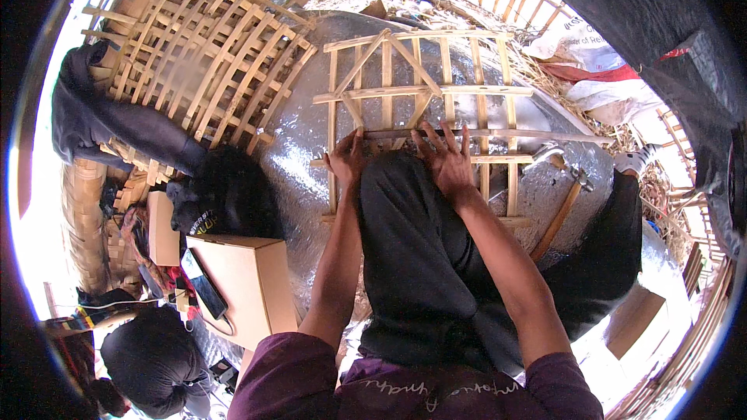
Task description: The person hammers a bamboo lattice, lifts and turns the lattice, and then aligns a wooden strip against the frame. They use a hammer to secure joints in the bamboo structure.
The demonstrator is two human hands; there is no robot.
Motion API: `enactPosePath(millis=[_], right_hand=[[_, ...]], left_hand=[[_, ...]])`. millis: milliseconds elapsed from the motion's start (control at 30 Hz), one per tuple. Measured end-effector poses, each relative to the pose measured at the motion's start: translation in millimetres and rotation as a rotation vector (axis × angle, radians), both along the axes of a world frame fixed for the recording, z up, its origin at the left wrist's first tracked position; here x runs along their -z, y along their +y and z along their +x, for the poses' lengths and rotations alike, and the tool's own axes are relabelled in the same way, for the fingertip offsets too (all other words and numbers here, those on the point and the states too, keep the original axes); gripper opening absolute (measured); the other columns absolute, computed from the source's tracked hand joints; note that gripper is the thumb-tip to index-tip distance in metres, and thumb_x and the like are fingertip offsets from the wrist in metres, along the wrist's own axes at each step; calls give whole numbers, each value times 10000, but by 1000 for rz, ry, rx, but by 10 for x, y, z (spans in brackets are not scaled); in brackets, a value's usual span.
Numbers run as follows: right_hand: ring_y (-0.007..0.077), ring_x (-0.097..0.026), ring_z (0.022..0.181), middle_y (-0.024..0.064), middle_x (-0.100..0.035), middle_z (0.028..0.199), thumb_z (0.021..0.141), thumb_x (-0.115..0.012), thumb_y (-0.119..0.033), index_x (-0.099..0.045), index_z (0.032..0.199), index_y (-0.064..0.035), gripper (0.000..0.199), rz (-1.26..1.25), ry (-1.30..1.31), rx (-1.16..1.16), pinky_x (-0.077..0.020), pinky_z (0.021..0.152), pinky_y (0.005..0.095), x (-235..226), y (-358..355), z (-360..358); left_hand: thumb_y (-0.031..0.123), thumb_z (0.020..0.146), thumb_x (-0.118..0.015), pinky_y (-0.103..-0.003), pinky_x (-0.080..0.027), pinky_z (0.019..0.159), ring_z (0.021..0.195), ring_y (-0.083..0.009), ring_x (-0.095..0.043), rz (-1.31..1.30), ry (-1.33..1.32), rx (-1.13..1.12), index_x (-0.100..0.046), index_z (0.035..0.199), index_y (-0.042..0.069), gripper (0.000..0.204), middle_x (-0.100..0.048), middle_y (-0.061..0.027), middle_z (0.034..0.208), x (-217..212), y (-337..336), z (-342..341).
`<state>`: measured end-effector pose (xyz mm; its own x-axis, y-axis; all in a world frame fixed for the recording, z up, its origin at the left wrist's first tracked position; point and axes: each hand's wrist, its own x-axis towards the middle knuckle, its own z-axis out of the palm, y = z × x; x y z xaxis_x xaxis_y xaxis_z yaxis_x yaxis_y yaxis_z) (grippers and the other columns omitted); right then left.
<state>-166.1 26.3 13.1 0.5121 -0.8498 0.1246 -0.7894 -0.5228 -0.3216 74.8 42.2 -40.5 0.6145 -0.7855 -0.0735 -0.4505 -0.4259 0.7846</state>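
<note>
A bamboo lattice frame (475, 95) of crossed strips, with slanting strips meeting in a peak near its top, lies in front of my knees. A long, darker bamboo stick (537, 134) lies across it and runs out past its right side. At the stick's left end, beside the frame's left upright, my left hand (345, 162) has its fingers bent in and its thumb against the stick. My right hand (450, 162) rests over the stick with its fingers spread. A hammer (562, 214) with a wooden handle lies right of the frame.
Shiny grey sheeting (299, 148) covers the ground. A woven bamboo panel (198, 62) leans at the back left, with dark cloth (140, 124) over it. Cardboard boxes (241, 280) and a phone (204, 284) on a cable are at left. White sacks (595, 97) and straw lie at right.
</note>
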Motion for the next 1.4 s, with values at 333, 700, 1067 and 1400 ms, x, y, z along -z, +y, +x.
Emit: enactPosePath(millis=[333, 700, 1067, 1400], right_hand=[[258, -495, 1209, 18, -588, 1203, 854, -610, -176, -572, 1306, -301, 470, -1, -161, 31, -218, 1130, 586, -54, -271, -56], [270, -508, 1199, 22, -601, 1179, 801, -631, -69, -614, 1259, -310, 518, -14, -163, 76, -278, 1096, 579, 77, -312, -99], [263, -493, 1209, 7, -588, 1180, 830, -577, -100, -598, 1275, -312, 493, 15, -155, 71, -293, 1080, 586, 115, -278, -50], [259, -524, 1141, 23, -628, 1129, 838, -677, -295, -631, 1226, -235, 395, 2, -229, 123, -311, 1024, 520, -1, -257, 75]], left_hand=[[499, 995, -409, -495, 11, 1129, 1164, -205, -565, -64, 217, 144, -589, 1308, 136, 511, -656, -47, 1220, -398, 138, -134], [400, 1002, -461, -455, 12, 1132, 1170, -203, -551, -72, 294, 232, -598, 1292, 103, 437, -643, -63, 1227, -314, 158, -16], [540, 925, -541, -458, 38, 1131, 1096, -207, -610, -17, 211, 142, -676, 1188, 111, 521, -715, -62, 1069, -113, 39, 54], [564, 858, -620, -456, 36, 1111, 977, -161, -655, -1, 173, 84, -731, 1077, 125, 503, -743, -24, 916, -88, 35, 39]])
